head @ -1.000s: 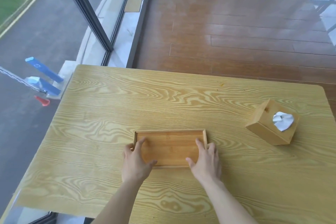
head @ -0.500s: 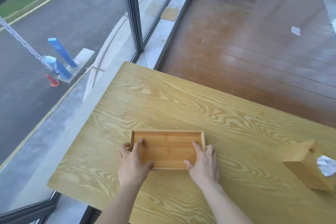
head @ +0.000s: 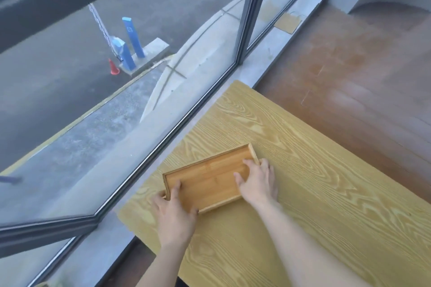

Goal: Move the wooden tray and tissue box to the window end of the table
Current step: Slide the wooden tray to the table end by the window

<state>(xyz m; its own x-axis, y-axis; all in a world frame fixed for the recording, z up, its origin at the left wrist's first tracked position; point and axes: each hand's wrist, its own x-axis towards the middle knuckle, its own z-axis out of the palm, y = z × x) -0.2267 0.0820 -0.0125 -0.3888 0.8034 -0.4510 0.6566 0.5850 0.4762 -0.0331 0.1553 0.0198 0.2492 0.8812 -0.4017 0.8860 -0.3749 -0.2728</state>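
Observation:
The shallow wooden tray lies flat on the light wood-grain table, close to the table's window-side edge. My left hand grips the tray's near-left corner, thumb inside the rim. At the tray's right end my right hand holds on, fingers over the rim and thumb on the tray floor. The tissue box is out of view.
A floor-to-ceiling window with a dark frame runs along the left of the table, with a grey sill between. Brown wooden floor lies beyond the table's far edge.
Both hands have slid the tray left toward the window edge of the table. My view has swung left, and the tissue box has dropped out of the frame.

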